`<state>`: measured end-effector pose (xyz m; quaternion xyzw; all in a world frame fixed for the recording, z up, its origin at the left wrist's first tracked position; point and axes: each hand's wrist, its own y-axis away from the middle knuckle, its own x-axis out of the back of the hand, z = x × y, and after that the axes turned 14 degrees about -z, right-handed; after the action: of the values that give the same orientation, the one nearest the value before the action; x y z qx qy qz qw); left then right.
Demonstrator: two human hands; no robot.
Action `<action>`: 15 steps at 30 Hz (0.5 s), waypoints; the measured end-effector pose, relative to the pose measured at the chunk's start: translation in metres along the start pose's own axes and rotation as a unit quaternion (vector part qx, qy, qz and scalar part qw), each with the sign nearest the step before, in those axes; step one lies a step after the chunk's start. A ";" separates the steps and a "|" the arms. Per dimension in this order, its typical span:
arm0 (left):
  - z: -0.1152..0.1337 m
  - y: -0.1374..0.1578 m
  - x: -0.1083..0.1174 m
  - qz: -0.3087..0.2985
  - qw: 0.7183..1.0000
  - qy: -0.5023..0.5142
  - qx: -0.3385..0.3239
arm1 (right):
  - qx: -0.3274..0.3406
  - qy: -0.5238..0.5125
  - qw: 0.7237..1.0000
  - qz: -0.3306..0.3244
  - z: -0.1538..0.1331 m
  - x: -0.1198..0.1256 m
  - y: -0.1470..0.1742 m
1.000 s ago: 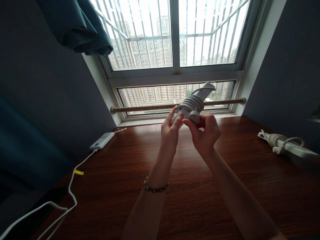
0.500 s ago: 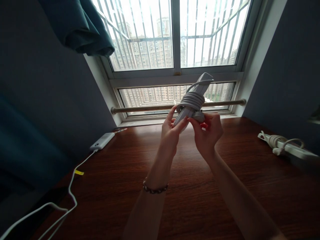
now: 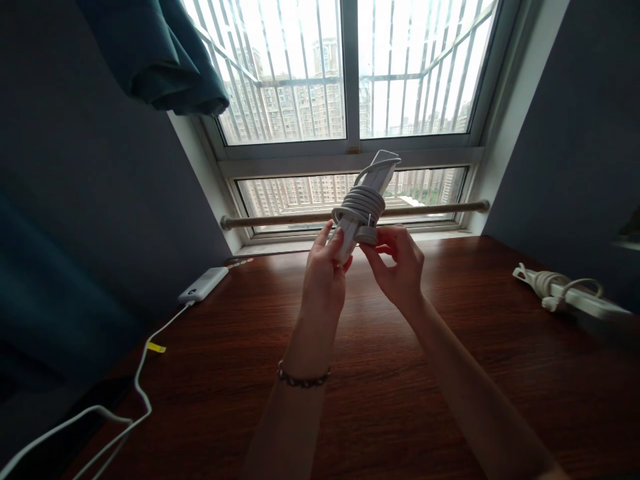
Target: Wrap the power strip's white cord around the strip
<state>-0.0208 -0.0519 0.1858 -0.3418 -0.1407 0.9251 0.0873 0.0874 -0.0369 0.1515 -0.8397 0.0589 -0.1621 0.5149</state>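
Note:
A white power strip (image 3: 379,175) is held up above the table, tilted with its far end to the upper right. Its cord (image 3: 364,201) is wound round the middle in several turns. My left hand (image 3: 324,267) is closed round the strip's near end. At the strip's right side, my right hand (image 3: 400,263) pinches the cord's plug (image 3: 367,235) between thumb and fingers. One of the plug's metal prongs shows, pointing up beside the coils.
On the right of the brown wooden table (image 3: 370,373) lies another white power strip (image 3: 583,299) with its cord wrapped round it. A white power bank (image 3: 204,285) with a white cable (image 3: 145,373) lies at the left. A rail (image 3: 300,218) crosses the window behind.
Both hands have moved left with the power strip. The plug has turned in my right hand, so that a prong now shows.

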 end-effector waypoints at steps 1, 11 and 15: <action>0.000 -0.001 0.001 -0.002 1.000 0.017 0.009 | 0.012 0.019 1.000 -0.001 0.001 0.000 0.001; -0.005 -0.004 0.002 -0.035 0.996 0.073 0.041 | 0.032 0.119 0.991 0.051 0.006 -0.007 0.007; -0.005 -0.004 0.001 -0.050 0.995 0.077 0.044 | 0.053 0.154 0.985 0.050 0.006 -0.004 0.007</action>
<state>-0.0182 -0.0472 0.1828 -0.4002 -0.1097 0.8957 0.1594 0.0864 -0.0339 0.1421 -0.7723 0.1711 -0.2662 0.5508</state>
